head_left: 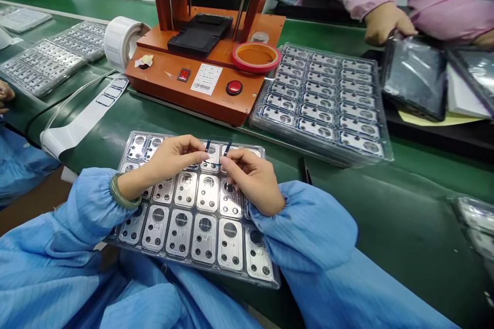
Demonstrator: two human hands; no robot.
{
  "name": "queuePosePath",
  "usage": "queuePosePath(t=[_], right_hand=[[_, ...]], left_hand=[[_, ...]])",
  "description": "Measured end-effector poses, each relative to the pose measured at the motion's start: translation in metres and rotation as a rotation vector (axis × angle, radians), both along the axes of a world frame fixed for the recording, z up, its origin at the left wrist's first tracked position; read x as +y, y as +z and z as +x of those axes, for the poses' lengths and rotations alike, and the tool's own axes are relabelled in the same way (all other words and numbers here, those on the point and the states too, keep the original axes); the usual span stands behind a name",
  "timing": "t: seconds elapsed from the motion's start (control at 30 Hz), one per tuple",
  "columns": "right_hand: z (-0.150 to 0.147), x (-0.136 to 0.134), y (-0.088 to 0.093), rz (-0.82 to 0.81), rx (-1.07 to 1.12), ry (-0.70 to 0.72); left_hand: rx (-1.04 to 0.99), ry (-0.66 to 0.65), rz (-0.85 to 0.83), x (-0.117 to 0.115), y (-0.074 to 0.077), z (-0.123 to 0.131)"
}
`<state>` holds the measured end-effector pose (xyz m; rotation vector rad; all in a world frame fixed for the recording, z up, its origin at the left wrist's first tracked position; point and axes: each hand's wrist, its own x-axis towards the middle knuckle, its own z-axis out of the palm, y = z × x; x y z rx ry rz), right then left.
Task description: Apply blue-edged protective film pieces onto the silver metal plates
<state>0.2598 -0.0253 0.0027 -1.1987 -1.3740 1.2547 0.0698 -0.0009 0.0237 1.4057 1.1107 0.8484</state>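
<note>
My left hand (173, 157) and my right hand (249, 180) pinch a thin dark blue gasket-like strip (218, 154) between their fingertips, and its ends stand up above the fingers. Both hands hover just over a clear plastic tray (231, 273) holding rows of silver metal plates with round openings. The nearest plate under my fingers (208, 193) lies directly below my right thumb side. My fingers hide several plates in the top rows. A green bangle circles my left wrist, and blue gown sleeves cover both forearms.
An orange press machine (204, 77) stands ahead beside a label roll (121, 41). A filled tray of plates (320, 103) lies to the right. Stacked trays (46, 56) sit at left. A co-worker's hand (386, 23) in a pink sleeve holds a dark plastic-wrapped tray (415, 77).
</note>
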Motion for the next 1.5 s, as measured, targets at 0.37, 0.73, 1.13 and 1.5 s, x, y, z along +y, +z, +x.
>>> queuePosePath(t=[0.37, 0.73, 1.13, 1.5], right_hand=[[0.002, 0.006, -0.003, 0.082, -0.274, -0.004], [-0.005, 0.012, 0.005, -0.036, -0.491, 0.049], [-0.005, 0.012, 0.003, -0.024, -0.542, 0.048], [-0.007, 0.011, 0.002, 0.004, -0.539, 0.032]], left_hand=[[0.209, 0.016, 0.146, 0.004, -0.010, -0.003], [0.426, -0.013, 0.244, 0.001, -0.010, 0.003], [0.445, -0.031, 0.226, -0.001, -0.010, 0.006], [0.448, -0.026, 0.250, 0.000, -0.012, 0.006]])
